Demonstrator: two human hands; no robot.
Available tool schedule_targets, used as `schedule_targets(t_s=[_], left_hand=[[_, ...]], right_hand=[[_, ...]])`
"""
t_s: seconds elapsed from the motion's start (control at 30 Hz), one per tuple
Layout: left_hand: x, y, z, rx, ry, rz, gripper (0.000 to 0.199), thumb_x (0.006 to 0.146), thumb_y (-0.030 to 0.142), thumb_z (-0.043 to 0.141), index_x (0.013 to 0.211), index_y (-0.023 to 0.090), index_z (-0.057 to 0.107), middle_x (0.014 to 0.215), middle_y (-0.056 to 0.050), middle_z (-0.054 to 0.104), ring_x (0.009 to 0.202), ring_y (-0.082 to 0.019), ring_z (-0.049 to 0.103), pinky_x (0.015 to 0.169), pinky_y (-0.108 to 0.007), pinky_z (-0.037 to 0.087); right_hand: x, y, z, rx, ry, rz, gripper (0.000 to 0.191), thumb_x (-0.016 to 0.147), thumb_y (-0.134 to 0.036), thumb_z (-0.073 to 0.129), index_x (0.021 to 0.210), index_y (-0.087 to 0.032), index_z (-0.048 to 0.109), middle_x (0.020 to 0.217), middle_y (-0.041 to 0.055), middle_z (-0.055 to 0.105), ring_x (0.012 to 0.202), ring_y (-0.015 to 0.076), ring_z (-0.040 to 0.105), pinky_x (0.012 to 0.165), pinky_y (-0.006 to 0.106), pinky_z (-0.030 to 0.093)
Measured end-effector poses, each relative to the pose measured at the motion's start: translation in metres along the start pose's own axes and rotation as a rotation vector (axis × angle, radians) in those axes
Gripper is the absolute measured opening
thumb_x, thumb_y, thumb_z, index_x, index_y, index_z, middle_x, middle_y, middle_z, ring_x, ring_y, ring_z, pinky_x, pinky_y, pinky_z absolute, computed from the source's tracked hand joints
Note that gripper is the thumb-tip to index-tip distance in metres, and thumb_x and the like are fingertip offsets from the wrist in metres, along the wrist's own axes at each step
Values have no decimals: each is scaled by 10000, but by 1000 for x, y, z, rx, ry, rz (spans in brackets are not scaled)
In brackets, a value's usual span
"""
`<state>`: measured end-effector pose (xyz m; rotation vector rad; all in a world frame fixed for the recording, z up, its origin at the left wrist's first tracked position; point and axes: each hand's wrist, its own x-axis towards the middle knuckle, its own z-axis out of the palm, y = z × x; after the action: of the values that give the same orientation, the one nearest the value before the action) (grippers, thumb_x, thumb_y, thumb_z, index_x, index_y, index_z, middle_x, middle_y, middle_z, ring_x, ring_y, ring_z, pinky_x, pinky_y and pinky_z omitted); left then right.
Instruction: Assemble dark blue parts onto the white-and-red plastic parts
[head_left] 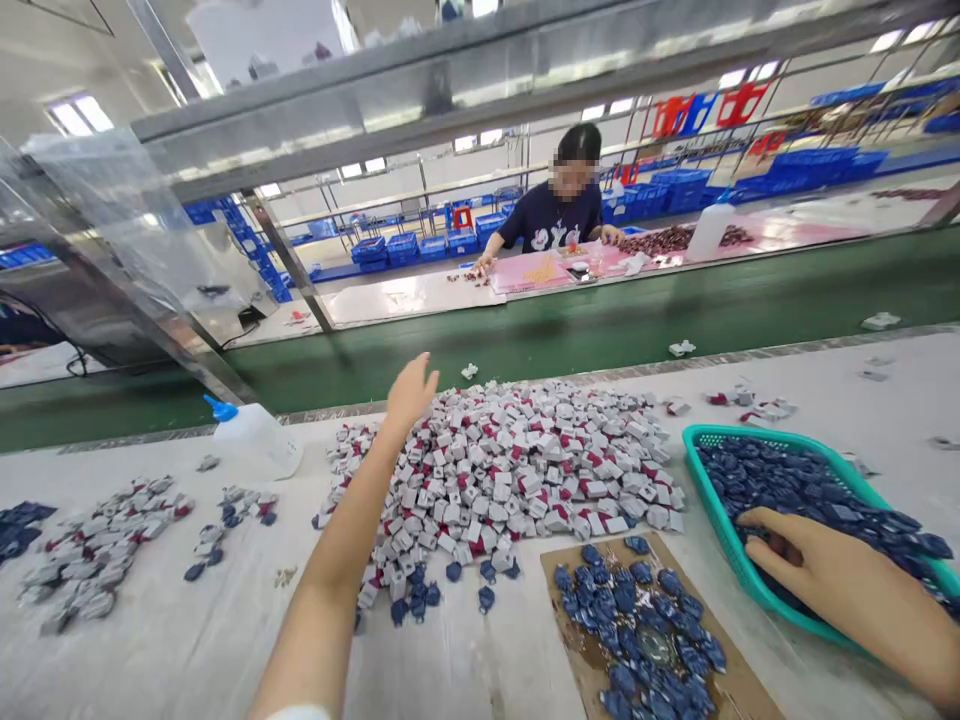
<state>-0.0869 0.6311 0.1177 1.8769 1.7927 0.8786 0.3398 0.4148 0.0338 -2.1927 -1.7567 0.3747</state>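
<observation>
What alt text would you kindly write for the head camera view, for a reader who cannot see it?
A person's right hand rests in a teal basket of dark blue pieces, while the left hand hovers over a large pile of white and red pieces on a white table. Across a green belt, a co-worker works at another table.

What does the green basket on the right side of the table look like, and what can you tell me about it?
The teal plastic basket is shallow and rectangular, with a raised rim and mesh-like walls. It sits on the white-covered table, its right end running out of view. Small dark blue pieces fill it, and the right hand reaches in among them.
</observation>
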Motion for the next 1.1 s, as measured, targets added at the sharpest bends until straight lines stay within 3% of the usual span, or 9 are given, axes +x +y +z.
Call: schedule_targets(t_s=[0.07, 0.13, 0.3, 0.43, 0.57, 0.77, 0.9, 1.0, 1.1], left_hand=[[55, 11, 26, 93, -97, -4, 389, 892, 272, 559, 1261, 158, 516, 1321, -134, 524, 1193, -258, 514, 1011, -478, 424], [87, 18, 49, 156, -184, -14, 354, 887, 314, 575, 1203, 155, 549, 1241, -109, 561, 1090, -243, 569, 920, -472, 487], [106, 4, 82, 259, -288, -42, 323, 891, 330, 569, 1158, 149, 567, 1165, -90, 587, 1004, -219, 596, 847, -422, 523], [104, -5, 86, 291, -280, -60, 293, 888, 316, 575, 1130, 150, 582, 1153, -90, 596, 1010, -211, 596, 862, -425, 516], [95, 3, 77, 226, -231, -64, 238, 872, 293, 599, 1036, 120, 610, 1099, -90, 625, 1007, -211, 603, 866, -415, 510], [28, 12, 52, -175, -161, -131, 308, 990, 298, 294, 991, 136, 557, 951, -48, 627, 797, -99, 650, 636, -188, 512], [-57, 13, 21, -791, -121, -284, 94, 893, 225, 538, 844, 148, 562, 740, 19, 550, 600, -53, 590, 447, -98, 424], [-121, 16, 5, -945, -121, -391, 43, 831, 172, 617, 808, 140, 598, 684, 24, 540, 549, -42, 552, 414, -77, 427], [-176, 21, 4, -1118, -169, -503, 84, 804, 210, 660, 816, 133, 630, 689, 15, 563, 517, -29, 524, 394, -57, 432]], right_hand=[[-4, -8, 1, 60, 37, 57, 408, 689, -525, 487, 886, -241, 702, 787, 99, 643, 641, 237, 617, 538, 335, 469], [-14, -14, -1, 154, 146, 99, 446, 649, -542, 457, 858, -235, 703, 803, 93, 639, 670, 251, 621, 592, 367, 488], [-45, -24, -9, 456, 240, 361, 552, 581, -645, 539, 891, -222, 711, 852, 87, 655, 643, 242, 647, 546, 327, 529], [-64, -45, 1, 464, 275, 63, 415, 747, -566, 555, 906, -211, 701, 960, 80, 661, 753, 204, 653, 586, 255, 555], [-77, -70, 26, 386, 197, -242, 268, 872, -402, 532, 1004, -190, 629, 800, 36, 656, 653, 147, 627, 569, 222, 547], [-90, -76, 41, 270, -52, -438, 214, 942, -213, 390, 963, -180, 601, 921, 65, 618, 770, 167, 617, 703, 303, 528], [-95, -71, 41, 179, -68, -553, 226, 961, -168, 355, 1035, -169, 568, 970, 63, 593, 808, 150, 618, 713, 273, 510], [-98, -73, 45, 25, -4, -610, 260, 983, -195, 325, 1156, -150, 514, 975, 65, 600, 800, 155, 619, 661, 260, 492], [-101, -78, 50, -114, 75, -637, 228, 986, -193, 319, 1083, -140, 518, 879, 58, 596, 754, 169, 604, 617, 267, 450]])
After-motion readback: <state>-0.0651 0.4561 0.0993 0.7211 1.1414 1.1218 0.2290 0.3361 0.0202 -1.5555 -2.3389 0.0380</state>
